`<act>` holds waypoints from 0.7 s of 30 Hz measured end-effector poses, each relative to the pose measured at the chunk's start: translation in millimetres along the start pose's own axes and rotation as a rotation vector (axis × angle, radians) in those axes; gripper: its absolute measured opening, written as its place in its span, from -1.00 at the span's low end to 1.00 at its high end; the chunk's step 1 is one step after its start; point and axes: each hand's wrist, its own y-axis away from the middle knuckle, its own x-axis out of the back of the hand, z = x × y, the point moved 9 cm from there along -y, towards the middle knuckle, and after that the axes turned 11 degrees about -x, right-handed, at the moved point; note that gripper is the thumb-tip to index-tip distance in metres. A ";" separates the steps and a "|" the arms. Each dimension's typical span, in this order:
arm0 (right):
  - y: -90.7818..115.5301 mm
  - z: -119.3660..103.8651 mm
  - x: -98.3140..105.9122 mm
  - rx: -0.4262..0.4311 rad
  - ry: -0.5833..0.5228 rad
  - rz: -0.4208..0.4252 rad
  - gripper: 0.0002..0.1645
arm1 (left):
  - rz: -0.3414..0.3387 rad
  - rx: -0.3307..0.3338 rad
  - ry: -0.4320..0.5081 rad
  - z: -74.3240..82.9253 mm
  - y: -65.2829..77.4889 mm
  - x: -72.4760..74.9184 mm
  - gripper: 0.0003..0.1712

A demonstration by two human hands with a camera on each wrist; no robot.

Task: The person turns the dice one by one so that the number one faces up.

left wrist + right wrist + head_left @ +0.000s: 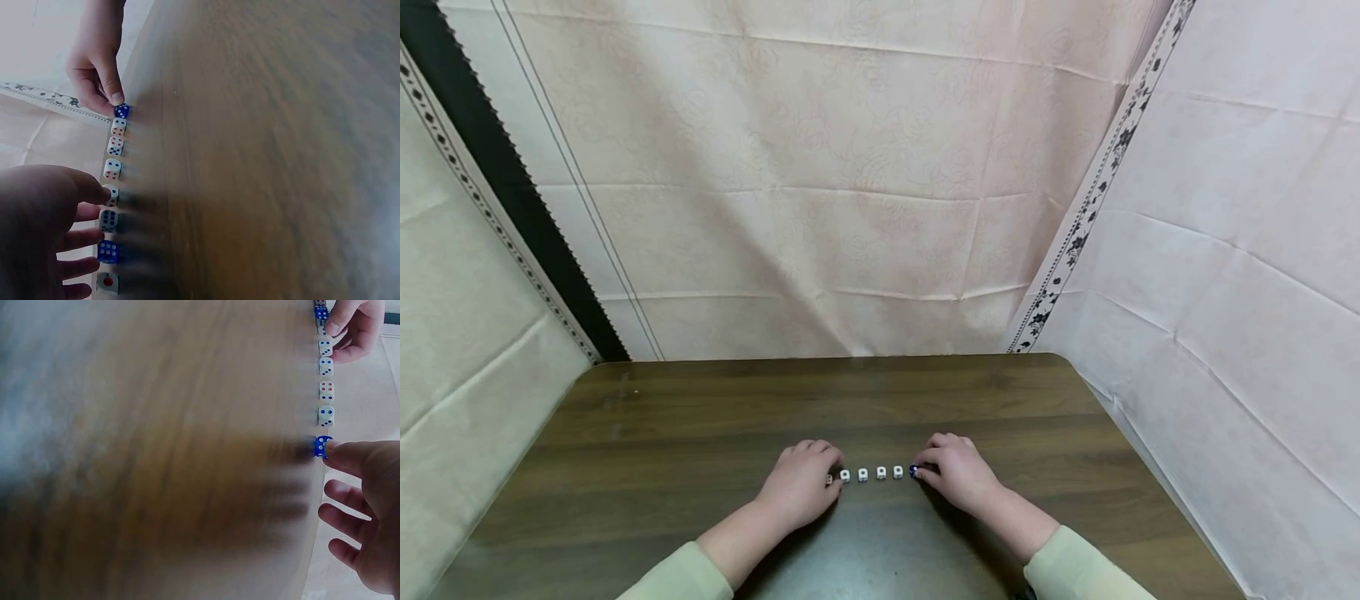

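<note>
Small dice stand in one straight row on the wooden table. At the row's right end my right hand [957, 473] pinches a blue die [321, 447]; its thumb covers part of that die while other fingers stay spread. My left hand [802, 482] is over the left part of the row. Its thumb tip lies against a white die [113, 195], and the index finger comes in from the other side. Next to that die are a white die with several pips [109, 220], a blue die [107, 252] and a white die with one red pip [107, 283].
Between the hands several white dice [881, 472] stand apart with small gaps. The brown wooden table [700, 417] has rounded far corners. Pale cloth [820, 167] hangs behind it, with more cloth at both sides.
</note>
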 end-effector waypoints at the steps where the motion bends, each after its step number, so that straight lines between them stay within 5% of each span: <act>1: -0.2 0.2 -0.1 -0.001 0.000 0.001 -0.90 | -0.001 -0.001 -0.003 -0.8 0.9 1.0 -0.75; 21: -1.8 1.4 -2.1 -0.006 0.004 -0.001 -0.90 | 0.000 0.004 -0.093 -12.1 23.2 20.8 -0.79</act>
